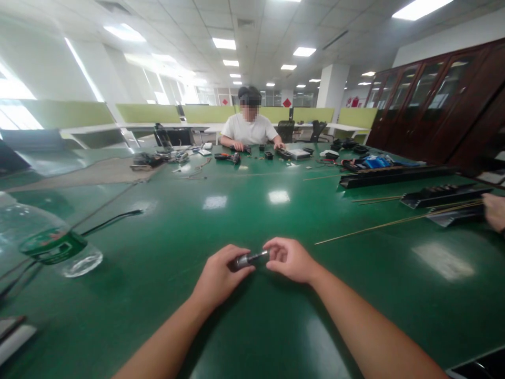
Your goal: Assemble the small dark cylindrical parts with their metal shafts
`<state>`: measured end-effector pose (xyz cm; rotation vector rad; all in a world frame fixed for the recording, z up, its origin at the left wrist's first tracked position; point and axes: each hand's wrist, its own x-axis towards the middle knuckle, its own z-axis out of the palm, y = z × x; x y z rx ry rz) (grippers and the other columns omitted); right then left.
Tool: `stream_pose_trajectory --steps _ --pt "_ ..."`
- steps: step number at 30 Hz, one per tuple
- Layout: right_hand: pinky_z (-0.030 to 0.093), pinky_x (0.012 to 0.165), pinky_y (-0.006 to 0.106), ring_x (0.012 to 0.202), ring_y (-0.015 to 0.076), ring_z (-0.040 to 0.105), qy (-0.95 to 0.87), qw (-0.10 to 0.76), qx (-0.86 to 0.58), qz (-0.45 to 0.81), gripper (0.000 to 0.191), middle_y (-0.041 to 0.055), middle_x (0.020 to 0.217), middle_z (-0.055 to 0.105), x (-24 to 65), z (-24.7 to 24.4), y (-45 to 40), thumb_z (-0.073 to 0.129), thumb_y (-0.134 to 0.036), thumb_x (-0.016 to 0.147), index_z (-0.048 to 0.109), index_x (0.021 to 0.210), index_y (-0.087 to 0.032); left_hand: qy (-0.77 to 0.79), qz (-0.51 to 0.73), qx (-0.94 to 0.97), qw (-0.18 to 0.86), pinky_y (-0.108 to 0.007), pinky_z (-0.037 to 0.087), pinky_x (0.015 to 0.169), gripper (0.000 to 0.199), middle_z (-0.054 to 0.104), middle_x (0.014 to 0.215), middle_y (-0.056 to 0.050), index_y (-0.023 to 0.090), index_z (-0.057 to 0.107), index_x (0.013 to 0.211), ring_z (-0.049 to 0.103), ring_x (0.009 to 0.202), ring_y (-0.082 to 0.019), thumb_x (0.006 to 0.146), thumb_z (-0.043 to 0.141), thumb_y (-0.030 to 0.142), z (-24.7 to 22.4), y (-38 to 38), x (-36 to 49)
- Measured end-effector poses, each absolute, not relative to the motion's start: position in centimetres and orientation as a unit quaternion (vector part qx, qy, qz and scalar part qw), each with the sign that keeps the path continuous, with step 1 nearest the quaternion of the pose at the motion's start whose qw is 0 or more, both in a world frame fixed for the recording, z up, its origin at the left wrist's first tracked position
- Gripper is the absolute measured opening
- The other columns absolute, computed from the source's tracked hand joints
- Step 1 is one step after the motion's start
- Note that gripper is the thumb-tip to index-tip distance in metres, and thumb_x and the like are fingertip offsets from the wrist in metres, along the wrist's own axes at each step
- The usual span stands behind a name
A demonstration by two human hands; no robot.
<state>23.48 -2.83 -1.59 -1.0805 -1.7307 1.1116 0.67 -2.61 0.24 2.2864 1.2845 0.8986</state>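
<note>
Near the middle of the green table (pixel 236 221), my left hand (pixel 221 271) is wrapped round a small dark grey cylindrical tool (pixel 243 260). A thin metal shaft points from the tool toward the right. My right hand (pixel 290 259) is curled beside the shaft's tip (pixel 264 254), its thumb and fingers bent toward it. Whether those fingers grip the tip or something small is too fine to make out. Both forearms reach in from the bottom edge.
A clear bottle with a green label (pixel 55 245) lies at the left, near a black cable (pixel 112 221). Thin rods (pixel 366 229) and black channels (pixel 437 195) lie right, beside another person's hand (pixel 494 211). Across the table sits a person (pixel 249 129) among tools and parts.
</note>
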Motion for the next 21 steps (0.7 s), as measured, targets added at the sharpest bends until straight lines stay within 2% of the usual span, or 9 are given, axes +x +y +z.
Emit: stream_pose_trajectory --steps 10,15,21 --pt "0.048 0.063 0.025 0.070 0.0136 0.059 -0.748 0.393 -0.405 0.348 0.037 0.0026 0.090 0.066 23.1 -1.4 -4.1 0.069 -0.013 0.071 0.065 0.108 -0.019 0.402 0.370 0.812 0.206 -0.026 0.048 0.081 0.027 0.068 0.097 0.001 0.025 0.067 0.103 0.063 0.090 -0.015 0.078 0.073 0.019 0.3 -3.7 1.5" --pt "0.047 0.061 0.024 0.071 0.0146 0.060 -0.758 0.391 -0.398 0.339 0.034 0.0043 0.094 0.068 22.9 -1.0 -4.4 0.068 -0.013 0.073 0.066 0.106 -0.019 0.403 0.375 0.811 0.200 -0.025 0.047 0.077 0.021 0.068 0.093 0.002 0.024 0.066 0.097 0.063 0.085 -0.014 0.078 0.073 0.020 0.3 -3.9 1.7" --pt "0.047 0.062 0.025 0.069 0.0144 0.059 -0.768 0.392 -0.403 0.307 0.026 0.0038 0.089 0.069 22.9 -0.4 -4.5 0.070 -0.019 0.075 0.069 0.102 -0.018 0.398 0.375 0.812 0.202 -0.024 0.047 0.075 0.019 0.068 0.091 0.003 0.025 0.066 0.096 0.062 0.084 -0.013 0.078 0.073 0.021 0.3 -3.9 1.8"
